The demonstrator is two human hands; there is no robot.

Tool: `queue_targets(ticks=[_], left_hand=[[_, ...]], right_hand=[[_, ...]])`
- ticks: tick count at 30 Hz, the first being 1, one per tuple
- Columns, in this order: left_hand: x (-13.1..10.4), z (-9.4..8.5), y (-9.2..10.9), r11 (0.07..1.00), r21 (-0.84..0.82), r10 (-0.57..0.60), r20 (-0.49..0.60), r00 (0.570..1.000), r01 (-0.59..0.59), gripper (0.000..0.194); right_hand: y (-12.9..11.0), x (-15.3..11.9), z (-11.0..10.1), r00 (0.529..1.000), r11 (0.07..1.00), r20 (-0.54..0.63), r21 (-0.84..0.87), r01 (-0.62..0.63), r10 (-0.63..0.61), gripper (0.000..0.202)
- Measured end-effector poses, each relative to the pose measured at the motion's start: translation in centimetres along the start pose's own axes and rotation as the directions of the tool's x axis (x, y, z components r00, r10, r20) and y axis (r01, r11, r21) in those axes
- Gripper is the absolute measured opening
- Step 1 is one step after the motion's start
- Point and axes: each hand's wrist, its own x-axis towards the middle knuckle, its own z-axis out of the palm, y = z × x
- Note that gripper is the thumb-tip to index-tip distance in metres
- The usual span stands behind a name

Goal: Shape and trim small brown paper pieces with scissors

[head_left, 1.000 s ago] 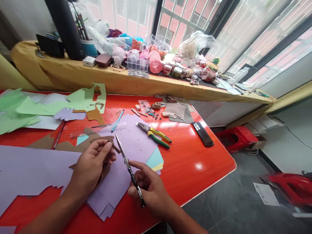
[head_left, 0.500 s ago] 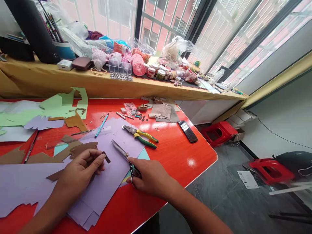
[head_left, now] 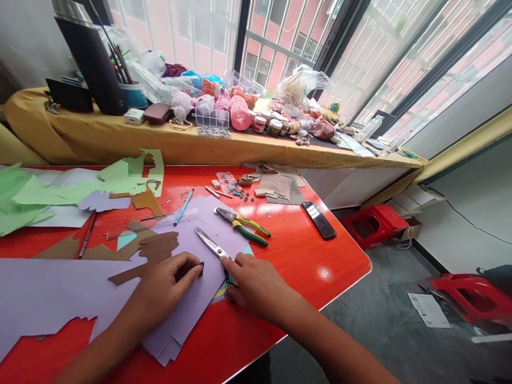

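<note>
My left hand (head_left: 170, 282) pinches a small dark brown strip (head_left: 201, 270) between thumb and forefinger, above the purple paper sheets (head_left: 192, 314). Most of the strip is hidden by the fingers. Just to the right, my right hand (head_left: 256, 285) is wrapped round the black handles of a pair of scissors (head_left: 210, 244). Their blades point up and left over the paper, nearly together and apart from the strip. A brown cut-out piece with a scalloped edge (head_left: 158, 248) lies beyond my left hand. Pliers with yellow and green handles (head_left: 244, 225) rest beyond the scissors.
On the red table (head_left: 296, 266) lie a phone (head_left: 319, 220), a blue pen (head_left: 184, 207), leather scraps (head_left: 276, 186), small black rings (head_left: 246, 197) and green paper (head_left: 56, 189). Behind runs a cloth-covered ledge (head_left: 160, 144) crowded with jars and yarn. Red stools (head_left: 372, 224) stand right.
My left hand has moved right with the brown strip, closer to the scissors, and the strip shows less. The view has swung left, so everything appears shifted right.
</note>
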Motion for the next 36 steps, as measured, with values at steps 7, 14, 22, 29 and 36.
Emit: queue_targets(ticks=[7,14,22,29,36], left_hand=[[-0.5,0.1,0.9,0.997,0.073,0.029,0.022,0.999,-0.030,0.030],[-0.7,0.4,1.2,0.993,0.083,0.086,0.042,0.995,-0.089,0.023],[-0.8,0.5,1.0,0.987,0.089,0.133,0.050,0.990,-0.137,0.033],[-0.5,0.7,0.1,0.979,0.137,0.140,0.071,0.988,-0.149,0.038],[-0.2,1.0,-0.6,0.977,0.153,0.141,0.040,0.989,-0.146,0.037]], right_hand=[[-0.3,-0.2,0.2,1.000,0.999,0.017,0.036,-0.018,0.017,0.056],[-0.3,0.0,0.2,0.996,0.996,0.062,0.060,-0.067,0.063,0.064],[-0.9,0.2,-0.3,0.995,0.995,0.072,0.062,-0.079,0.074,0.061],[-0.6,-0.1,-0.3,0.998,0.994,0.043,0.095,-0.054,0.050,0.061],[0.0,-0.6,0.0,1.000,0.984,-0.020,0.178,-0.002,0.005,0.045]])
